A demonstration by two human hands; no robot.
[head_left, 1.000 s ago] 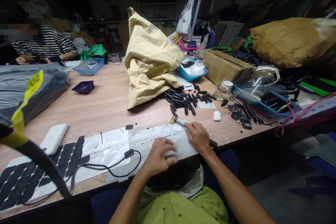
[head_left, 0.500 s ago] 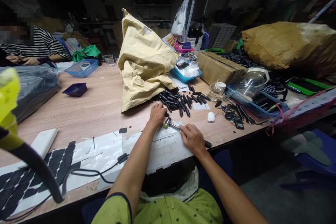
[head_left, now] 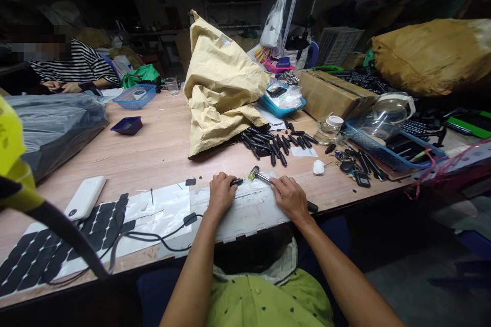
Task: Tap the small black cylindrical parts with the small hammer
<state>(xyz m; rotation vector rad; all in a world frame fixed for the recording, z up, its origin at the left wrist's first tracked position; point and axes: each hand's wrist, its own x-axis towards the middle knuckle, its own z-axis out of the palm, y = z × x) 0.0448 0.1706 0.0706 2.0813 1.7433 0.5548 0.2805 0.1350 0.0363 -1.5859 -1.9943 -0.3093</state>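
My left hand (head_left: 221,193) is closed on a short black cylindrical piece (head_left: 237,182) whose tip sticks out to the right, over a pale worn board (head_left: 249,212) at the table's front edge. My right hand (head_left: 289,195) grips a small hammer (head_left: 263,177) by its shaft. The hammer's head, with a yellowish face, points left above the board, apart from the black piece. Its dark handle end shows past my palm. Beyond my hands, a pile of similar black pieces (head_left: 264,144) spills beside the mouth of a tan sack (head_left: 226,92).
At left are a white box-shaped device (head_left: 87,196), a sheet with black cells (head_left: 103,219), a cable (head_left: 153,236) and a purple tray (head_left: 127,125). At right stand a glass jar (head_left: 330,130), keys (head_left: 347,163) and a blue basket (head_left: 395,150). A person in stripes (head_left: 82,64) sits far left.
My left hand has drawn back from the pile's edge toward the board, with the black piece in it. My right hand stays on the hammer. The view has shifted left.
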